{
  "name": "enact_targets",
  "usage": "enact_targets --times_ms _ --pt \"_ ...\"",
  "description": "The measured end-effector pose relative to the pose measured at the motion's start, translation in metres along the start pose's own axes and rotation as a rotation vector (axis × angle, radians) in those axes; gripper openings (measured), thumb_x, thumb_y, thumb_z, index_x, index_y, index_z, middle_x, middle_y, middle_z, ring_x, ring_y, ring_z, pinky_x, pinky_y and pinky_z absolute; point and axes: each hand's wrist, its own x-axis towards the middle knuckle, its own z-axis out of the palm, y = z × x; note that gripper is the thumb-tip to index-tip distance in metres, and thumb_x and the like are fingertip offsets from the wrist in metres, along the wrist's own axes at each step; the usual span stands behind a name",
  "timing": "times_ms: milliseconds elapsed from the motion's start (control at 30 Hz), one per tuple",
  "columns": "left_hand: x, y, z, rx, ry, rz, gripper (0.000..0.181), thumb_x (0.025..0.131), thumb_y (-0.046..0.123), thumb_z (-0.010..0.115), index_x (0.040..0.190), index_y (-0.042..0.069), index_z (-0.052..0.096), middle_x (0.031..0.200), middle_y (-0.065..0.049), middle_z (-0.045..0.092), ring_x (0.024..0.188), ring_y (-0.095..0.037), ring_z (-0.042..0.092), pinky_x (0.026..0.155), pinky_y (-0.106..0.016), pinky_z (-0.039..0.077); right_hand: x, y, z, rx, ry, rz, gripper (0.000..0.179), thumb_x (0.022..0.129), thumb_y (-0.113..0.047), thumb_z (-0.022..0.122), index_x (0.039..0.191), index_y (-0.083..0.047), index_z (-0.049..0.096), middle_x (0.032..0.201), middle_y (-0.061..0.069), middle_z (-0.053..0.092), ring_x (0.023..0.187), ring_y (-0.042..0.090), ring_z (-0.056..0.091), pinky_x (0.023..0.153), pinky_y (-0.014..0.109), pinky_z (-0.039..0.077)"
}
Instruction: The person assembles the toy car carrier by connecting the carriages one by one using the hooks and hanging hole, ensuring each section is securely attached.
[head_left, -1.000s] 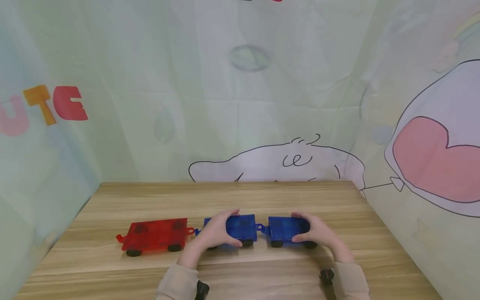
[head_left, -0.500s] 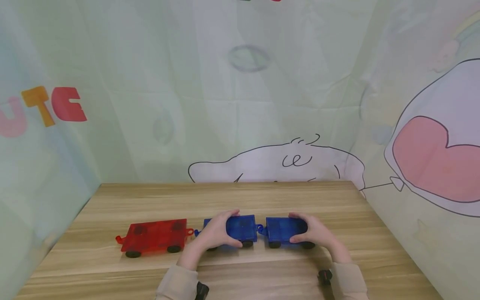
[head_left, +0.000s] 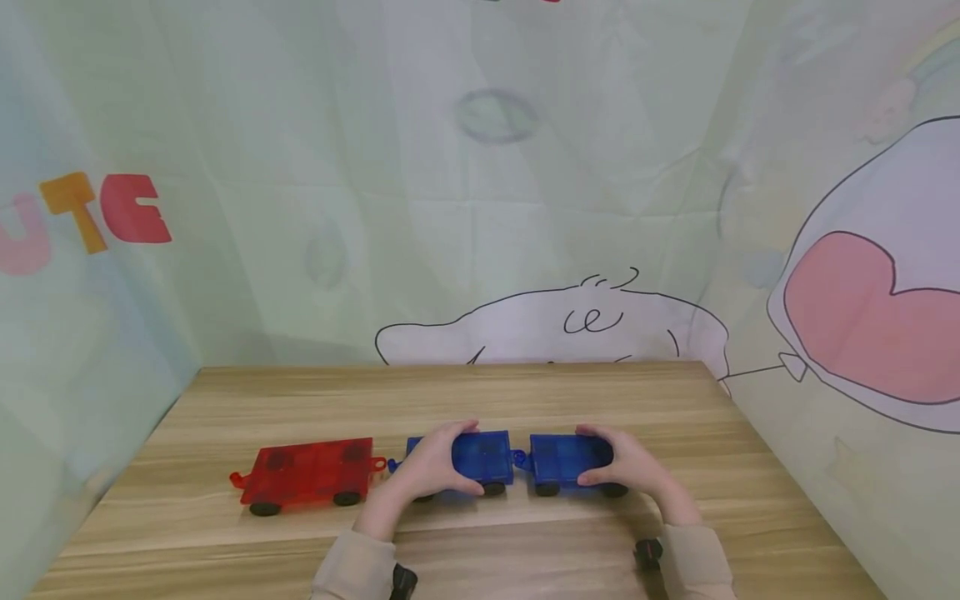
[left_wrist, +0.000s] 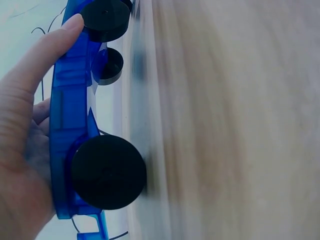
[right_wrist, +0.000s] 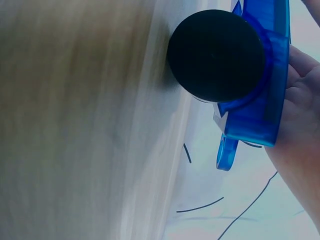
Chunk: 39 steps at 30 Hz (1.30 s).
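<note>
Two blue see-through toy train cars with black wheels stand in a row on the wooden table. My left hand grips the left blue car across its sides, thumb on the near side by a wheel. The right blue car is held by my right hand, thumb near and fingers at the far side. Between the cars, the hook and ring overlap in the head view. In the right wrist view, a blue ring sticks out from the right car's end.
A red toy train car stands at the left, its ring close to the left blue car's hook. The wooden table ends at a printed cloth backdrop behind and at both sides.
My right hand has slid the right blue car slightly left, closer to the left blue car. The left hand and its car have stayed nearly in place.
</note>
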Motion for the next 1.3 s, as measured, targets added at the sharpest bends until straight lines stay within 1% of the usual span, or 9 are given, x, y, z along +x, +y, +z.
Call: enact_targets --times_ms 333,600,900,1300 --pt "-0.0018 0.0025 -0.0011 0.018 -0.01 -0.001 0.092 0.068 0.034 0.09 0.143 0.004 0.046 0.14 -0.014 0.055 0.134 -0.037 0.046 0.109 -0.06 0.036 -0.0008 -0.0016 0.0016 -0.015 0.008 -0.006 0.078 0.073 -0.027 0.087 0.135 0.006 0.052 0.138 0.022 0.056 0.132 0.043 0.046 0.109 0.061 0.035" --pt "-0.0021 0.0043 -0.0007 0.039 -0.016 0.0 0.092 0.067 0.033 0.09 0.143 0.003 0.046 0.14 -0.015 0.055 0.134 -0.038 0.046 0.109 -0.059 0.037 -0.0026 -0.0024 0.0022 0.007 0.008 -0.001 0.079 0.073 -0.026 0.086 0.135 0.007 0.051 0.138 0.024 0.054 0.133 0.046 0.044 0.109 0.063 0.033" --pt "-0.0013 0.0037 -0.001 0.056 -0.026 0.012 0.093 0.067 0.032 0.091 0.142 0.002 0.046 0.14 -0.015 0.056 0.133 -0.038 0.046 0.109 -0.058 0.037 -0.0007 -0.0021 0.0012 -0.007 0.005 -0.011 0.079 0.073 -0.027 0.086 0.135 0.007 0.051 0.138 0.024 0.055 0.132 0.045 0.045 0.108 0.062 0.034" --pt "-0.0007 0.0028 -0.0013 0.093 -0.023 0.004 0.094 0.066 0.036 0.091 0.142 0.004 0.047 0.14 -0.015 0.055 0.133 -0.037 0.047 0.109 -0.057 0.038 0.0001 -0.0035 0.001 -0.028 0.005 -0.006 0.08 0.073 -0.028 0.086 0.136 0.006 0.051 0.139 0.023 0.054 0.131 0.045 0.046 0.108 0.063 0.035"
